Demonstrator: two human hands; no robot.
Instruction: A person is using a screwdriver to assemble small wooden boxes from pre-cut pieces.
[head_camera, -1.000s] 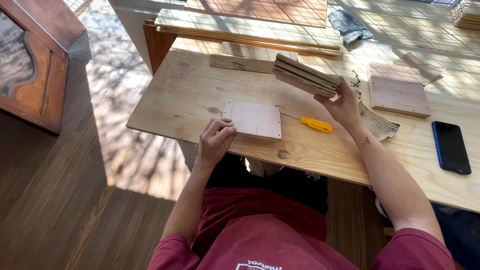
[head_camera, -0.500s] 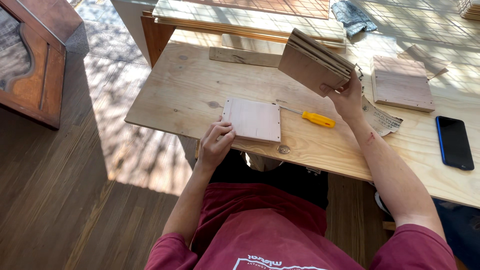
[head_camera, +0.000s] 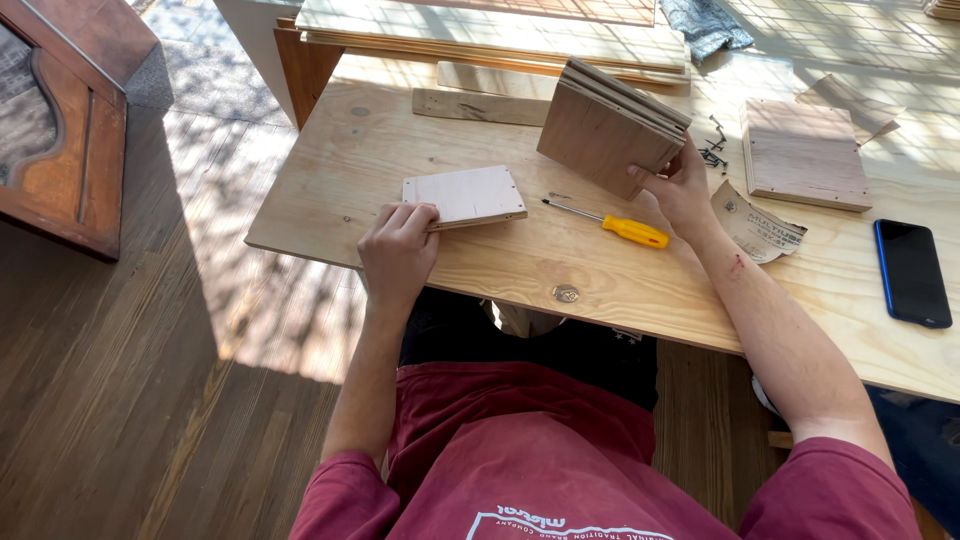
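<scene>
**Plywood stack lifted and tilted in your right hand**

Plywood stack (head_camera: 610, 125) first: it is off the workbench (head_camera: 330, 160) now, held up on edge in your right hand (head_camera: 683, 185), with its broad face turned toward you and the layered edges showing along the top. A second ago the same bundle lay almost flat and low above the bench; half a second ago it had begun to tip. So the change is a lift and a rotation, and you now see the face of the squares rather than their edges. Your right fingers are curled closed around the lower right corner of the stack, thumb on the near face.

Your left hand (head_camera: 397, 250) has not moved in that time. It rests with bent fingers pressing on the near left corner of the single pale plywood square (head_camera: 465, 195), which lies flat on the bench just in front of you. That hand pins the piece rather than gripping it.

Between the two pieces lies a yellow-handled screwdriver (head_camera: 615, 225), shaft pointing left, untouched and in the same spot. Just right of your right wrist sits a torn scrap of printed paper (head_camera: 755, 225), and beyond it a small scatter of dark screws (head_camera: 713, 152). Farther right stands a small wooden box (head_camera: 805, 155), and near the bench's right edge a dark phone (head_camera: 910, 272) lies face up. A loose wooden strip (head_camera: 480, 105) lies behind the pale square.
</scene>
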